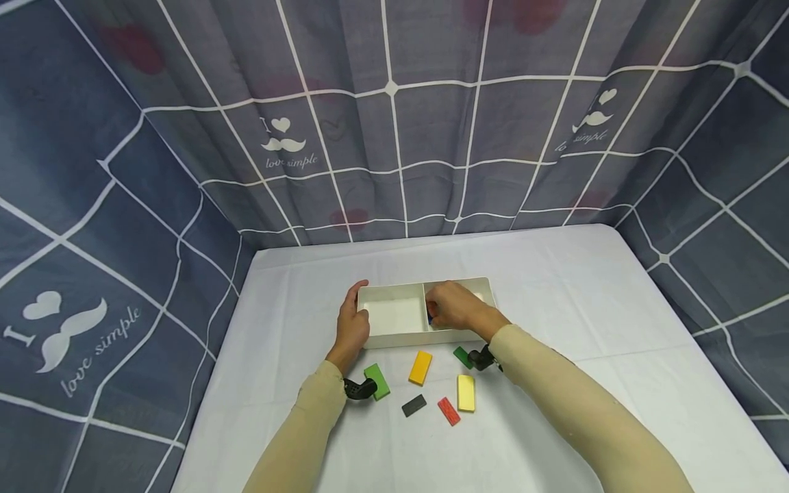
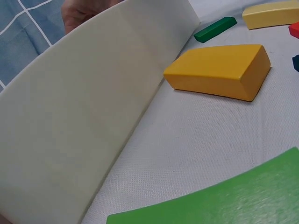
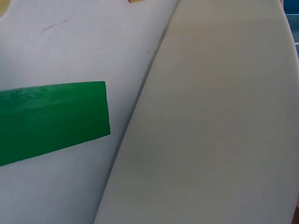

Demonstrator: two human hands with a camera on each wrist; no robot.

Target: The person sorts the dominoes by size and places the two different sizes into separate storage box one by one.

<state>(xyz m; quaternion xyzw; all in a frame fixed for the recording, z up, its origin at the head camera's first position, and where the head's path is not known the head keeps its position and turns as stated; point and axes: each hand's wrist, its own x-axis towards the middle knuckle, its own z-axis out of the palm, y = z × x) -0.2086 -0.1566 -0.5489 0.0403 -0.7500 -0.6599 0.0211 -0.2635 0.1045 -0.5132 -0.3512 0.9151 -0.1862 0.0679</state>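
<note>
A white two-compartment box (image 1: pixel 394 339) stands on the table. My left hand (image 1: pixel 353 327) holds its left end, with the thumb by the near corner and a finger reaching along the outer side. Inside the right compartment, close to the divider, my right hand (image 1: pixel 455 306) pinches a small blue piece (image 1: pixel 429 319), mostly hidden by the fingers. Seen from the left wrist, the box's near wall (image 2: pixel 93 93) rises beside an orange block (image 2: pixel 215 67), and part of the right hand (image 2: pixel 84 11) shows over the rim. The left compartment's floor (image 1: pixel 394 311) is bare.
In front of the box lie a light green block (image 1: pixel 377 382), a black block (image 1: pixel 414 405), a red block (image 1: pixel 448 411), a yellow block (image 1: pixel 466 393) and a dark green block (image 1: pixel 462 357). The white-covered table (image 1: pixel 296 294) backs onto a grey checked curtain (image 1: pixel 431 130).
</note>
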